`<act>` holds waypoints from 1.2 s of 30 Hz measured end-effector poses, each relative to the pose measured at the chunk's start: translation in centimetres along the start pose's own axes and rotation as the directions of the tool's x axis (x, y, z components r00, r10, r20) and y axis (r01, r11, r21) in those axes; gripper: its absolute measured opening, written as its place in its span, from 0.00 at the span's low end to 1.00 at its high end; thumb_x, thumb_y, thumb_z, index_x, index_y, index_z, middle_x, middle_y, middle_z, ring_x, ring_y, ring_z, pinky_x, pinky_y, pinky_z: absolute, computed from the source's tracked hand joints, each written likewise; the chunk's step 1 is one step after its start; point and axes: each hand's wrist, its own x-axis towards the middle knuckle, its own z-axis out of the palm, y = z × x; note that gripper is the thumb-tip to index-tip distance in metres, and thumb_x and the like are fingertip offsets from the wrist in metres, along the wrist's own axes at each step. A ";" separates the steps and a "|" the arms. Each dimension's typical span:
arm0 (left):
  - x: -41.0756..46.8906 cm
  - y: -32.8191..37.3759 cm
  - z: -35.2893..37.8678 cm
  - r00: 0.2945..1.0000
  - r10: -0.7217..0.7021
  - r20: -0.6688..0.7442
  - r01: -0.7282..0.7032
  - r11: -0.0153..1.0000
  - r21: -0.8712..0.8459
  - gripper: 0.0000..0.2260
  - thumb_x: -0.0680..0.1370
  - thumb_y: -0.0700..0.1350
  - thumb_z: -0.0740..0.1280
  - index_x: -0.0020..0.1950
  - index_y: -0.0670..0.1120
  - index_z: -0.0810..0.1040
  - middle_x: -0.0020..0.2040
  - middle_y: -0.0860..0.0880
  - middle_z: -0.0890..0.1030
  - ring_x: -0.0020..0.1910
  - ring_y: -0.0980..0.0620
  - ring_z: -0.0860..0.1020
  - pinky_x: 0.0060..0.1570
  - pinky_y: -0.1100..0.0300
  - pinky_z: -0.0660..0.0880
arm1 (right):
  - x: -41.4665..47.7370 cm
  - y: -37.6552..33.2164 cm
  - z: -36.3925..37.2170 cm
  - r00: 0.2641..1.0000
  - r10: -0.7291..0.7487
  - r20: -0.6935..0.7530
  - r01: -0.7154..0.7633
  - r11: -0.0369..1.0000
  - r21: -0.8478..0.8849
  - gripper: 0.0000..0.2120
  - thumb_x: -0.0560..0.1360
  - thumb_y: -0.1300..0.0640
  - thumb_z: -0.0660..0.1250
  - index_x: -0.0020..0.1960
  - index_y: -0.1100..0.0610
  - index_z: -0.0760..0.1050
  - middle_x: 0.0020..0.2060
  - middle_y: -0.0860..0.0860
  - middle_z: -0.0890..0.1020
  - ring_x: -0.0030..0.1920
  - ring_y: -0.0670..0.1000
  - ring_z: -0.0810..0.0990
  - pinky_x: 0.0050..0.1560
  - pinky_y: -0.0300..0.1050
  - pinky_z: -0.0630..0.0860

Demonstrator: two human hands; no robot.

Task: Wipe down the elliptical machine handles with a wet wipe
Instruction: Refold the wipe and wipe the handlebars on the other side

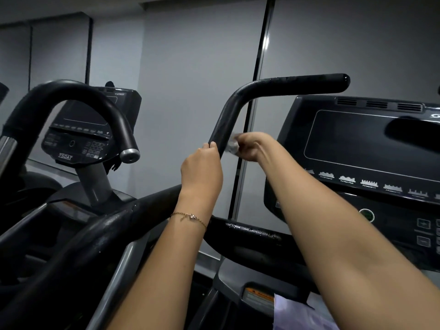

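Observation:
A black elliptical handle point(281, 85) rises in the middle of the view and bends right at its top. My left hand point(201, 166) grips its upright part from the left, fingers curled round the bar. My right hand point(250, 146) holds a crumpled wet wipe point(232, 145) against the right side of the same bar, just above my left hand. The handle's surface looks damp and speckled. A lower black handle point(114, 225) slants across below my left wrist.
The machine's console point(371, 148) with a dark screen and buttons stands at the right. A second machine with a curved handle point(78, 96) and its own console point(78, 139) is at the left. A grey wall and a mirror edge are behind.

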 end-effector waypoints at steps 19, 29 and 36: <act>3.2 2.7 0.1 0.993 0.120 -0.006 -0.119 0.989 0.087 0.29 0.79 0.35 0.56 0.77 0.41 0.47 0.78 0.43 0.49 0.76 0.44 0.52 0.65 0.53 0.68 | 0.9 -5.2 -0.4 0.279 -0.823 0.494 0.208 -0.451 -0.868 0.07 0.78 0.66 0.62 0.51 0.66 0.78 0.48 0.59 0.77 0.51 0.58 0.74 0.47 0.49 0.76; 5.6 4.0 1.0 0.994 0.091 0.067 -0.098 0.988 0.118 0.28 0.80 0.33 0.56 0.76 0.36 0.47 0.77 0.40 0.49 0.76 0.44 0.54 0.64 0.53 0.69 | 0.5 -4.5 -0.2 0.232 -0.839 0.492 0.088 -0.486 -0.870 0.05 0.72 0.73 0.65 0.46 0.69 0.78 0.43 0.62 0.79 0.45 0.62 0.76 0.44 0.53 0.75; 5.5 4.6 0.0 0.987 0.117 0.109 -0.140 0.964 0.227 0.28 0.77 0.32 0.61 0.75 0.36 0.54 0.77 0.37 0.50 0.74 0.42 0.59 0.59 0.53 0.72 | 0.0 -6.1 -3.4 0.169 -0.960 0.222 0.081 -0.211 -0.974 0.08 0.78 0.61 0.62 0.52 0.65 0.76 0.51 0.59 0.77 0.53 0.55 0.74 0.56 0.44 0.74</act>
